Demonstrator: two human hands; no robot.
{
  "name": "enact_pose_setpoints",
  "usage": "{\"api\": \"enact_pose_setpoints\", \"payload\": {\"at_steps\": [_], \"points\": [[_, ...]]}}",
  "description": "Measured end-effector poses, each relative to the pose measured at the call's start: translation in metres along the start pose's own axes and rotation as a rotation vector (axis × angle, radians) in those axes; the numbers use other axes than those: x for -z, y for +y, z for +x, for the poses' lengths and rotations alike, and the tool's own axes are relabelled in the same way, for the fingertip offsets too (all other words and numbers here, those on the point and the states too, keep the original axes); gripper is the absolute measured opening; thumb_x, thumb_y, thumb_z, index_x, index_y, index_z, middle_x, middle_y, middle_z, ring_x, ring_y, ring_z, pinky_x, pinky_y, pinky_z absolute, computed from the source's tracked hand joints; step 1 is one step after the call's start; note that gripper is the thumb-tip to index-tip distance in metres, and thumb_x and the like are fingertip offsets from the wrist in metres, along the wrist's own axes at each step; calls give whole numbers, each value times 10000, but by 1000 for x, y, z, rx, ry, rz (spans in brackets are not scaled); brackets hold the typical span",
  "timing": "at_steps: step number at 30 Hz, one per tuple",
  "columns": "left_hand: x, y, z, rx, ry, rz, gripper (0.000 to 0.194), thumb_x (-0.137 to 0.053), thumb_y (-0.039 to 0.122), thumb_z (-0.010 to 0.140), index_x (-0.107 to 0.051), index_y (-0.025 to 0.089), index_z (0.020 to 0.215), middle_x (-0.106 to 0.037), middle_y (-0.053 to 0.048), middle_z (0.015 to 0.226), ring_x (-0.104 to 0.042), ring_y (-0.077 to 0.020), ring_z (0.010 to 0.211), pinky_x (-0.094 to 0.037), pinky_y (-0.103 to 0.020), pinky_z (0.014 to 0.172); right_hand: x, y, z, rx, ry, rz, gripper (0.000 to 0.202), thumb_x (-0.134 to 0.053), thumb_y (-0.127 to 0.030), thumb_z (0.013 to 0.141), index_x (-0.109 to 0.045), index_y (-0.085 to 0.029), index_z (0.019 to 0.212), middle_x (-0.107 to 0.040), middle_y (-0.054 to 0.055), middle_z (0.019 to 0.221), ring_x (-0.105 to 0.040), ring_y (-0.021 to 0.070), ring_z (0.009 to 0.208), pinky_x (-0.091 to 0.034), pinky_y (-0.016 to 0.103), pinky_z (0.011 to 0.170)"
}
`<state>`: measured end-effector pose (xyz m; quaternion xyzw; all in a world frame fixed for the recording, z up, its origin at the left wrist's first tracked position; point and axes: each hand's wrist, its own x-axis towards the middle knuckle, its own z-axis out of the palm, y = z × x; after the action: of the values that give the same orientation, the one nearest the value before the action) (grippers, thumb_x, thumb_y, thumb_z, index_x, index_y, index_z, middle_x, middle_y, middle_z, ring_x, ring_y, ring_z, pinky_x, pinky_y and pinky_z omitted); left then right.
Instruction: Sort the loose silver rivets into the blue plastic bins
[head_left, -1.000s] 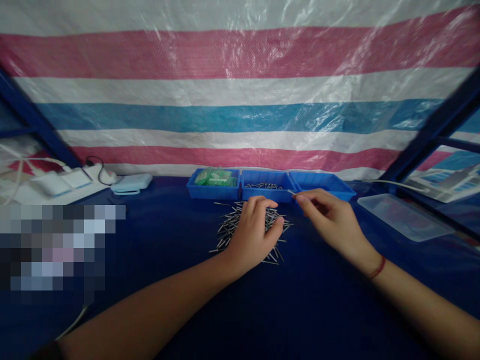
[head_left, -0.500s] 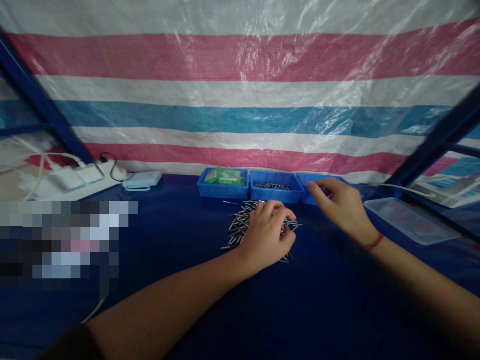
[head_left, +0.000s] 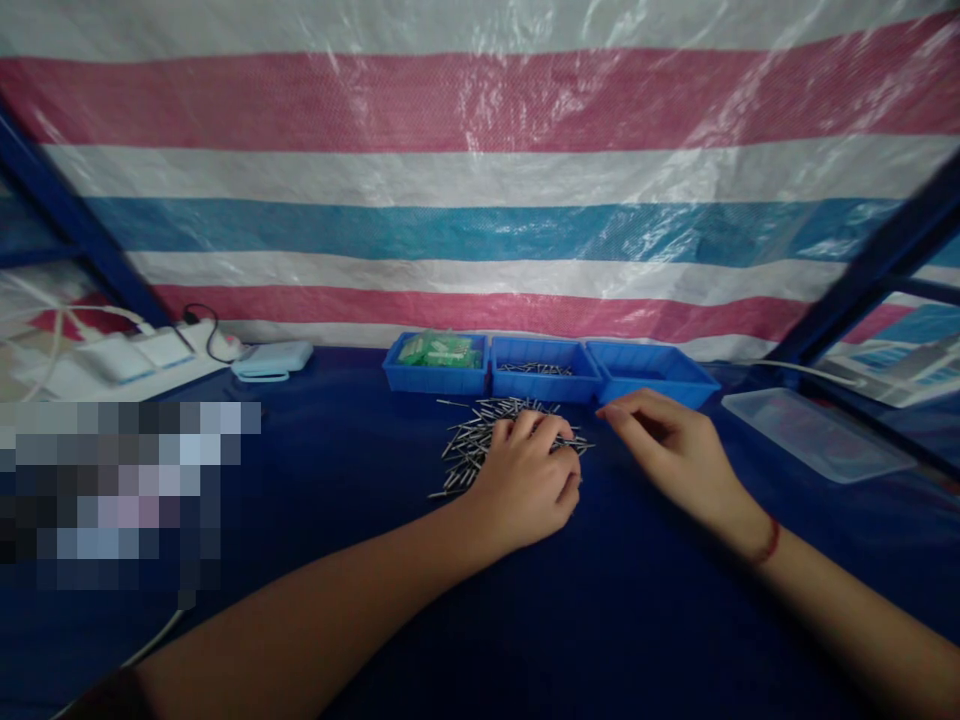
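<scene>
Thin silver metal pins, which look like blind rivets [head_left: 469, 450], lie in a loose pile on the dark blue table. Over the pile's right side rests my left hand [head_left: 529, 475], its fingers curled down onto the rivets and its thumb drawn in; the fingertips are partly hidden. My right hand [head_left: 667, 440] hovers right of the pile, in front of the right blue bin [head_left: 649, 372]. Its thumb and fingers are closed together, and whatever is between them is too small to make out. More rivets lie in the middle blue bin [head_left: 545, 385].
Green packets fill part of the left blue bin [head_left: 435, 378]. A clear plastic lid [head_left: 817, 435] lies at the right. At the left are a light blue case [head_left: 271, 360], a white power strip [head_left: 202, 345] with cables, and a blurred-out area. A striped sheet hangs behind.
My right hand has come back from above the right bin toward me, uncovering the bin. My left hand stays on the pile, its thumb drawn closer to the fingers. The view has shifted slightly.
</scene>
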<state>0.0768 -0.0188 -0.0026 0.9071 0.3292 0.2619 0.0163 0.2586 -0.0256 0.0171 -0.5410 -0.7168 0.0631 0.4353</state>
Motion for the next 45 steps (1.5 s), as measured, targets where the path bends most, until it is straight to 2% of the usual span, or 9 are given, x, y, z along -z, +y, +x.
{"api": "enact_pose_setpoints", "payload": {"at_steps": [5,10,17,19,25,31,35,41,45], "points": [[1,1,2,-42,35,-2,104,-488,221,892,-587,193,871,-601,-27,1047,-485,-221,1019,-345,-383,819,-1,-9,-3,34,-123,24,208,-514,-315,844,-638,-195,728,-650,34,755,-604,174,697,-452,301,649],[2,0,4,-36,109,-64,115,-425,206,934,-535,194,904,-658,16,850,-567,-167,827,-329,-359,812,1,-14,-3,6,-181,45,216,-509,-314,845,-629,-201,705,-647,27,736,-593,167,680,-449,298,648],[3,-2,6,37,226,-220,63,-481,212,906,-544,205,903,-657,8,861,-598,-159,838,-387,-321,790,3,-21,-1,-2,-294,152,353,-455,-347,878,-526,-192,569,-521,-14,573,-488,114,540,-381,241,522],[1,-2,6,62,271,-278,54,-505,193,886,-538,203,928,-660,4,869,-611,-155,821,-408,-321,788,3,-21,-1,-52,-314,195,324,-464,-355,871,-556,-191,607,-503,-23,563,-467,107,523,-361,233,495],[-1,-4,7,95,357,-346,206,-553,169,830,-517,186,1031,-669,-32,907,-632,-162,810,-456,-335,779,0,-20,-2,-154,-431,378,226,-520,-375,841,-621,-178,798,-539,-23,619,-468,91,519,-360,212,458],[1,-5,9,89,341,-440,32,-553,197,845,-557,177,870,-646,-2,792,-612,-131,730,-474,-287,722,-2,-21,-1,-195,-400,429,195,-560,-366,815,-629,-183,806,-533,-28,603,-461,82,506,-368,200,444],[2,-6,11,92,344,-464,37,-542,201,856,-570,178,853,-635,0,777,-597,-124,713,-475,-267,692,-2,-21,-1,-208,-385,457,185,-573,-365,798,-614,-185,787,-537,-26,604,-446,80,494,-363,203,435],[4,-4,11,45,359,-456,49,-522,166,865,-567,183,873,-619,3,780,-582,-124,742,-459,-275,725,-3,-21,-3,-348,-494,534,273,-518,-435,831,-570,-172,775,-501,-32,578,-428,78,479,-340,217,442],[4,-4,10,45,364,-430,63,-509,161,870,-564,183,893,-619,-9,818,-581,-131,773,-455,-290,740,-4,-22,-4,-368,-448,594,242,-551,-413,816,-576,-174,796,-498,-35,592,-433,77,496,-341,216,451]]}}
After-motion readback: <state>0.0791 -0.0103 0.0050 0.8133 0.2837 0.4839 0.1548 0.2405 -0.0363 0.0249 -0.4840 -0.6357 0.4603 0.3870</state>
